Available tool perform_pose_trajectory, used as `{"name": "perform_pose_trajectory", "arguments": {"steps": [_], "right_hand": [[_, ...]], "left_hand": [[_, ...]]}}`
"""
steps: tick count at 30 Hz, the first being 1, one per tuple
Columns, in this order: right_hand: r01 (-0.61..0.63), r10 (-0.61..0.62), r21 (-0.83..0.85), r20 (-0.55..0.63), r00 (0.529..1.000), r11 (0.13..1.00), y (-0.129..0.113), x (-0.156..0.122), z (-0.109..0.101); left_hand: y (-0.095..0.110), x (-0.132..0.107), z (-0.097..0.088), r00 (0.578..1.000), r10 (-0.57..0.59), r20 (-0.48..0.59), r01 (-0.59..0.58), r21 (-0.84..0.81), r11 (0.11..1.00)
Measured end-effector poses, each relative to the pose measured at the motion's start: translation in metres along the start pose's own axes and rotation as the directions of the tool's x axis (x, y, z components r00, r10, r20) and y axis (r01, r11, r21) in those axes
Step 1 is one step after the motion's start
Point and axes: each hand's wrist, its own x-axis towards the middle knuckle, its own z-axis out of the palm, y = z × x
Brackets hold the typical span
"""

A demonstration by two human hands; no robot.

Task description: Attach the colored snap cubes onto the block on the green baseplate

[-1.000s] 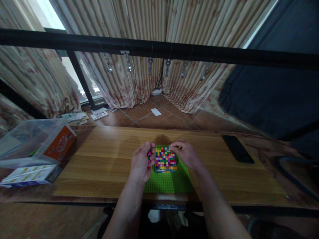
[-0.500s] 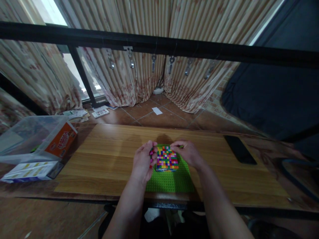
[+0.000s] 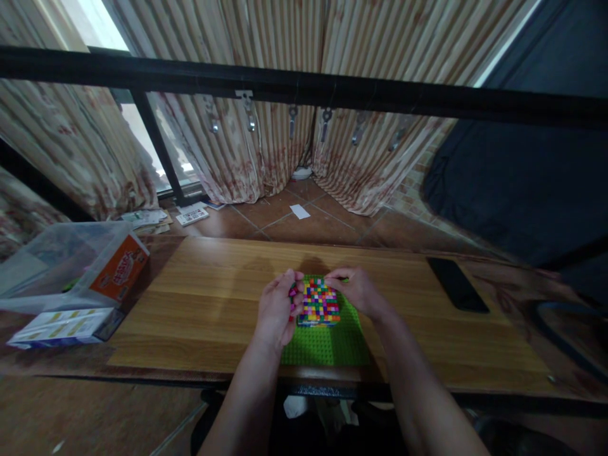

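A block of small multicoloured building bricks [image 3: 321,303] stands on a green studded baseplate [image 3: 323,348] near the table's front edge. My left hand [image 3: 279,307] is beside the block's left side, its fingers curled around several loose pink and red bricks [image 3: 293,292]. At the block's far right corner, my right hand [image 3: 356,291] has thumb and forefinger pinched together at the top surface. Whatever lies between those fingertips is too small to make out. A bit of green shows by the right hand's curled fingers.
A black phone [image 3: 457,285] lies on the wooden tabletop [image 3: 204,304] to the right. At the left are a clear plastic bin [image 3: 107,234] with an orange label and a white box [image 3: 64,327]. A black rail [image 3: 304,82] with hooks crosses beyond the table.
My left hand has shifted slightly right, closer to the block and covering more of its left edge. The right hand stays pinched at the far right corner.
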Motion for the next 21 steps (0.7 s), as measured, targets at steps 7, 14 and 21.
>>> {"name": "perform_pose_trajectory", "arguments": {"steps": [7, 14, 21], "right_hand": [[-0.003, 0.003, 0.062, -0.002, 1.0, 0.998, 0.003, -0.006, -0.001], [0.11, -0.082, 0.127, -0.212, 0.974, 0.986, -0.03, -0.011, 0.0], [0.274, -0.274, 0.011, -0.04, 0.961, 0.962, -0.069, -0.021, 0.016]], "left_hand": [[-0.002, -0.002, 0.004, 0.996, -0.091, 0.006, 0.091, -0.034, 0.995], [-0.004, -0.002, 0.008, 0.991, -0.132, 0.011, 0.132, -0.045, 0.99], [-0.011, 0.0, 0.007, 0.995, -0.087, -0.042, 0.086, -0.033, 0.996]]}}
